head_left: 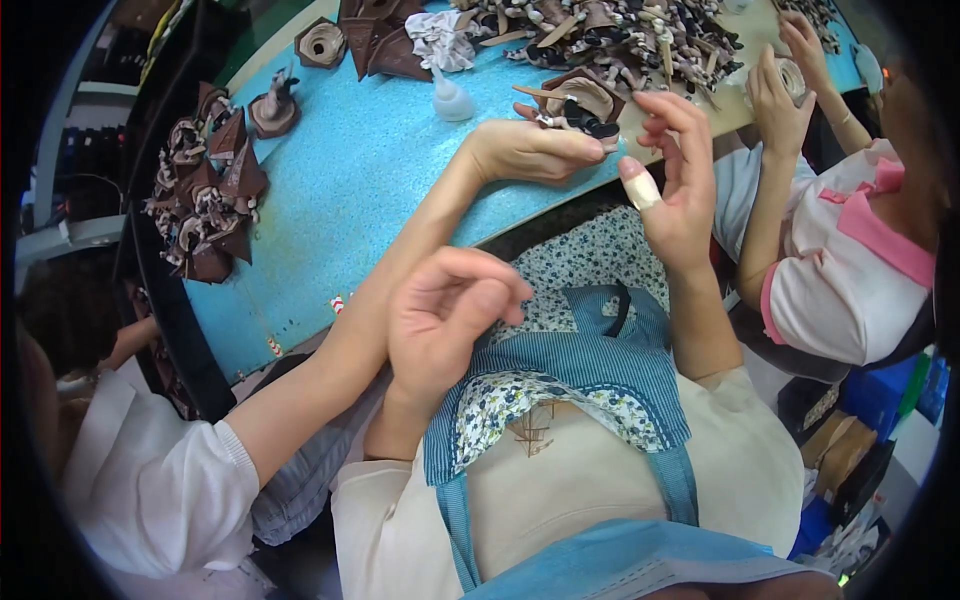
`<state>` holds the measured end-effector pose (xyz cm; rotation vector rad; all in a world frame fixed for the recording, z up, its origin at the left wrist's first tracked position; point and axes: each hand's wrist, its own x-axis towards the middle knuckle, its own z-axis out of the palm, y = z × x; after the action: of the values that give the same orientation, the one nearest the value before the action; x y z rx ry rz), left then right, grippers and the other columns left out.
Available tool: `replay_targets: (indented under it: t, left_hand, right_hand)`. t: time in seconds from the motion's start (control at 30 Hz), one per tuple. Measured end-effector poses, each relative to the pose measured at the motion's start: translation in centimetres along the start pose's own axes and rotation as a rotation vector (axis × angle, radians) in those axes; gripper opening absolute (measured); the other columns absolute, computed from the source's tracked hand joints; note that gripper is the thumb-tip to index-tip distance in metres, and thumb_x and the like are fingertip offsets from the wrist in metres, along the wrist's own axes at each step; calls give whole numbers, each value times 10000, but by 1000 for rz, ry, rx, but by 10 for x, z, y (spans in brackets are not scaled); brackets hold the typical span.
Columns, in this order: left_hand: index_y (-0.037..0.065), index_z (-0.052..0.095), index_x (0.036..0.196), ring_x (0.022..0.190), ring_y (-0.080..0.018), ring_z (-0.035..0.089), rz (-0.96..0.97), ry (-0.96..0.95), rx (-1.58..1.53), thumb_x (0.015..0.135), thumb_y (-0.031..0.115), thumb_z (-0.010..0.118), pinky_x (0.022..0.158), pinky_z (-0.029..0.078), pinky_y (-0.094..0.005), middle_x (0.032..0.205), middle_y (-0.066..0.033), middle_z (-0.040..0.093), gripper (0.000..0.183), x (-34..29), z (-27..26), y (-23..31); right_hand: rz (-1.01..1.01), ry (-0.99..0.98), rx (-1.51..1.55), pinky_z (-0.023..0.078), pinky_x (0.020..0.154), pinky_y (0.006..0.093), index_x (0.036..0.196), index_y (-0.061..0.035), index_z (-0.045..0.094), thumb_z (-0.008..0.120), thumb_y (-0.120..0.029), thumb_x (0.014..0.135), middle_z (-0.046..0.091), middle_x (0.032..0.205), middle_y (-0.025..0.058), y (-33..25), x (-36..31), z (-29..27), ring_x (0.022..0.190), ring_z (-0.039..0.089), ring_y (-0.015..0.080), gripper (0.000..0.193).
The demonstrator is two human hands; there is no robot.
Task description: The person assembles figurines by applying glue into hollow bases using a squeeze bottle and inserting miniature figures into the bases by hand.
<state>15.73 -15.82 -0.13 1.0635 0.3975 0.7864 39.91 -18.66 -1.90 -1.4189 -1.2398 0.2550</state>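
Observation:
My left hand (440,315) is raised over my lap, fingers curled loosely toward the thumb, with nothing visible in it. To the right, my right hand (682,180) is held up open with bent fingers and a pale wrapping on the thumb. Between them, a co-worker's arm (350,320) reaches in from the left, passing behind my left hand. That co-worker's hand (535,150) is nearest my right fingers and supports a small black-and-white figurine (590,122). Just behind it lies a brown angular piece with a beige round hollow (588,92). My right hand appears apart from the figurine.
A blue-topped table (330,190) carries a heap of small figurines (620,40), brown pieces (205,190), a white squeeze bottle (452,98) and crumpled white cloth (437,40). At the right, another person's hands (780,95) hold a round beige piece.

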Motion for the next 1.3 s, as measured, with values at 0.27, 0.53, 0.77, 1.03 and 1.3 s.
replay_targets:
  t: [0.27,0.53,0.77,1.03,1.3]
  left_hand:
    - [-4,539,1142,952,-93,578,-380,-81,-42,895,37,617,827,467,-231,1019,-60,609,262,1,18,-11]
    - [7,610,990,797,-75,583,-327,-205,291,851,62,671,717,467,-230,890,-31,627,162,-2,18,-15]
    - [-3,581,1064,818,-84,576,-254,-13,332,847,43,653,738,454,-226,922,-47,637,233,7,-4,-8]
    - [-6,566,1085,834,-79,564,-78,256,369,840,16,663,755,461,-233,937,-45,625,264,1,-35,24]
    - [6,491,1122,1002,-234,507,876,1574,1646,698,122,780,907,377,-371,1044,-119,549,525,-66,-99,133]
  right_hand:
    - [102,-72,159,462,841,305,1201,-67,580,656,-225,862,627,1071,103,23,28,3,973,591,213,381]
    - [42,-267,94,469,836,315,1129,-17,597,625,-170,865,637,1015,109,3,6,11,934,598,212,307]
    - [93,-368,60,474,788,340,1099,-15,592,647,-123,819,612,996,110,4,8,30,900,593,217,305]
    - [41,-227,50,442,789,312,1107,-25,553,665,-42,759,544,1016,103,-10,35,85,900,537,212,366]
    - [-61,-311,247,405,787,296,1021,5,511,607,36,800,491,947,98,-51,4,96,825,470,180,243]
